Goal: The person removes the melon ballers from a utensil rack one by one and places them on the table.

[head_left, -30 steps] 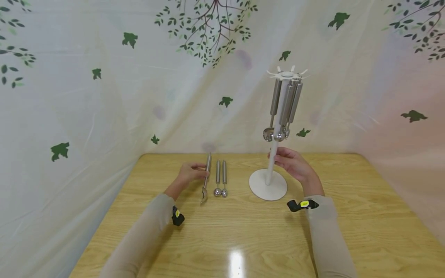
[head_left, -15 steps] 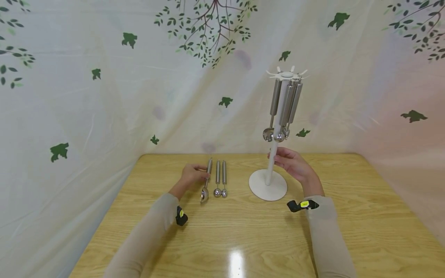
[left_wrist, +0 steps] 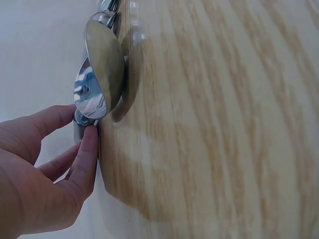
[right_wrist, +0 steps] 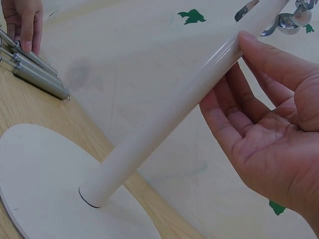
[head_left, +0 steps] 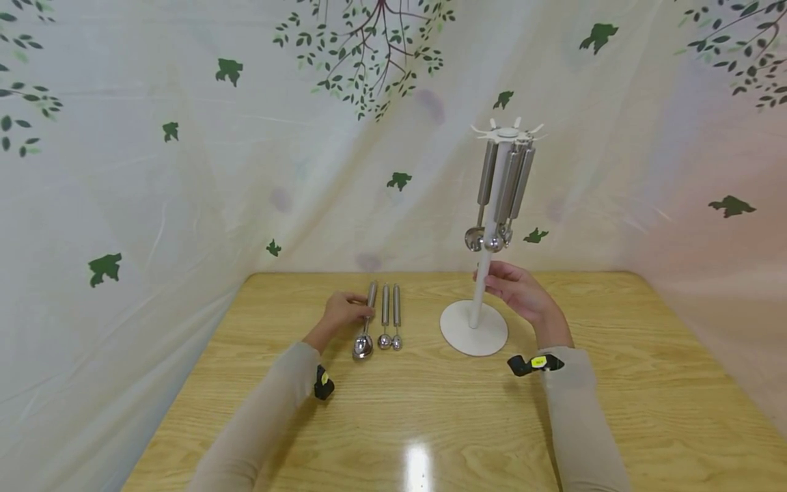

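Observation:
My left hand (head_left: 346, 309) pinches the handle of a steel scoop (head_left: 363, 346) between thumb and fingers. The scoop lies along the wooden table, its shiny oval bowl toward me. Seen up close in the left wrist view, the bowl (left_wrist: 105, 64) hides most of the handle. Two smaller round-headed scoops (head_left: 384, 340) lie side by side just right of it. My right hand (head_left: 521, 294) holds the pole of a white utensil stand (head_left: 480, 294) low down, thumb in front and fingers behind. Several steel utensils (head_left: 507, 184) hang by their handles from the stand's hooked top.
The stand's round white base (head_left: 461, 335) sits on the wooden table (head_left: 344, 424) right of the loose scoops. A pale curtain (head_left: 332, 205) with printed leaves rises behind the table and along both sides.
My left hand has shifted slightly right and toward me with the scoop. The scoop has rolled from its edge to lie bowl down beside the other two. My right hand stays on the pole.

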Demonstrator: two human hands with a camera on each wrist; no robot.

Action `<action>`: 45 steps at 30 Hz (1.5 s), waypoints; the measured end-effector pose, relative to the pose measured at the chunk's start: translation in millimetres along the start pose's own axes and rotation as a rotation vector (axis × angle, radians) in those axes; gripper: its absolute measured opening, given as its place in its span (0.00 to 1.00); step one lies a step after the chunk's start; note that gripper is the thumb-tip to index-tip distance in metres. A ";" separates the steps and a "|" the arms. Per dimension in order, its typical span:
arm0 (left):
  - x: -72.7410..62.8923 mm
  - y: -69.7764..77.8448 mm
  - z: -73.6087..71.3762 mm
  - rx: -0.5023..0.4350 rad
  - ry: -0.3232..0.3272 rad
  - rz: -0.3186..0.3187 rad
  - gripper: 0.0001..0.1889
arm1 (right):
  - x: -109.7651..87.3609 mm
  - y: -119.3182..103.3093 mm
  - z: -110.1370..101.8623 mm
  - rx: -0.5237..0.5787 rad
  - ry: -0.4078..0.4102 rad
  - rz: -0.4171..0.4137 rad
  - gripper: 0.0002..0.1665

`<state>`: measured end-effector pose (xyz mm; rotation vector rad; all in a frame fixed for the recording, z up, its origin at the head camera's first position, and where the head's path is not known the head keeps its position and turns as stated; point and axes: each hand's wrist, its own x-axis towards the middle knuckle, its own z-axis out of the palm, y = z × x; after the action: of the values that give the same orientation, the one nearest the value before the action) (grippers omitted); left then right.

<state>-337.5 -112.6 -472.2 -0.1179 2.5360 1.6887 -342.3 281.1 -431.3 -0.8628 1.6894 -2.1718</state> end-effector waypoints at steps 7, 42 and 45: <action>8.5 -4.4 -1.6 -0.057 -0.066 -0.029 0.22 | -1.4 1.0 1.0 0.002 -0.008 -0.004 0.26; 2.6 17.8 -1.2 0.001 -0.028 -0.023 0.23 | -1.4 -0.3 -0.6 -0.017 0.008 0.021 0.24; -1.6 35.6 -0.4 0.016 -0.010 0.028 0.23 | -1.4 -0.3 -0.7 -0.021 0.008 0.026 0.24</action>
<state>-340.0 -99.2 -439.3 -0.0728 2.5560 1.6740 -341.6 282.5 -431.5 -0.8335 1.7202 -2.1475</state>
